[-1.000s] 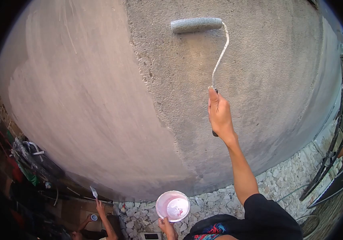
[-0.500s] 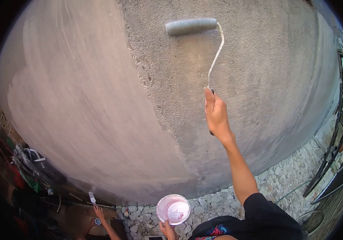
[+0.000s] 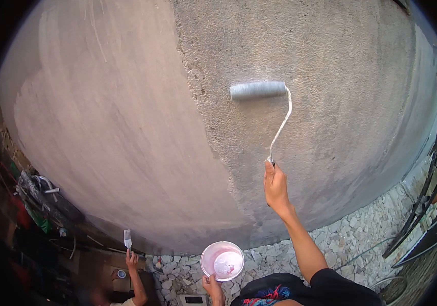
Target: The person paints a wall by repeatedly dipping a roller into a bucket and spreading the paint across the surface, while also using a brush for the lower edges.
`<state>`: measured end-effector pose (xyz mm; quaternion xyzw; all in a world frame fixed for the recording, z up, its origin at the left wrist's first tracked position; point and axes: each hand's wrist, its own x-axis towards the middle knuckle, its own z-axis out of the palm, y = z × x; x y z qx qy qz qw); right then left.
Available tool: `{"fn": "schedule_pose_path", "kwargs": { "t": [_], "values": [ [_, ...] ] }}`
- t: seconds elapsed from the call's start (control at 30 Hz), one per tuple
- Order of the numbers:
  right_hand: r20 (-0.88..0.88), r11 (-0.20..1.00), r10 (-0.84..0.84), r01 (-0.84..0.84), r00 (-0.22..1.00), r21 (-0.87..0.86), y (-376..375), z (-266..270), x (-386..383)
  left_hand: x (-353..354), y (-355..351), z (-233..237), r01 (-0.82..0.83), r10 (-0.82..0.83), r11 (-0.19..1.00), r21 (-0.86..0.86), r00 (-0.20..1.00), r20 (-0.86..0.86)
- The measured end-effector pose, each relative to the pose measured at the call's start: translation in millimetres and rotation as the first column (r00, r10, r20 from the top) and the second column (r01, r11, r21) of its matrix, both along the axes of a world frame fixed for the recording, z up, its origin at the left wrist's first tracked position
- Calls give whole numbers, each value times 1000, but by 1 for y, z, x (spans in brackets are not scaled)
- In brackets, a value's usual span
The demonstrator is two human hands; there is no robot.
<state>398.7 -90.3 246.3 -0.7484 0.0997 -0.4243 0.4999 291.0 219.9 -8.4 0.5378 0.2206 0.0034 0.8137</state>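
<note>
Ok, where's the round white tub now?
Head view, bottom centre: the round white tub is held by the left hand over the stone ground.

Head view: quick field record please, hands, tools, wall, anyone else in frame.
right hand: closed on the paint roller handle, arm raised
paint roller: sleeve horizontal, against the rough grey side of the wall
left hand: holds the paint tub from below, low in frame
paint tub: round, pinkish-white residue inside
wall: smoother pinkish-beige on the left, rough grey on the right
other person's hand: lower left, holds a small brush up near the wall base
ground: pale stones along the wall foot
</note>
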Motion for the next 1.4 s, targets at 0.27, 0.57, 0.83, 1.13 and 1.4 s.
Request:
{"fn": "schedule_pose_path", "kwargs": {
  "t": [0.27, 0.57, 0.83, 1.13, 1.4],
  "values": [
    [-141, 963, 199, -167, 970, 210, 20, -59, -48, -2, 10, 1, 4, -5, 1000, 7, 999, 54],
    [0, 795, 534, -502, 846, 339, 42, 34, -11, -15, 28, -2, -61, 63, 998, -34, 996, 58],
    [72, 702, 642, -624, 763, 343, 44, 9, 33, -22, 36, 6, -137, 137, 991, -11, 991, 10],
    [-117, 734, 584, -462, 803, 497, 58, -199, -22, -18, 48, -6, -83, 82, 996, 16, 997, 9],
    [-161, 748, 526, -364, 835, 555, 59, -130, -33, -4, 51, -10, -13, 12, 1000, 22, 998, 69]
  ]
}}
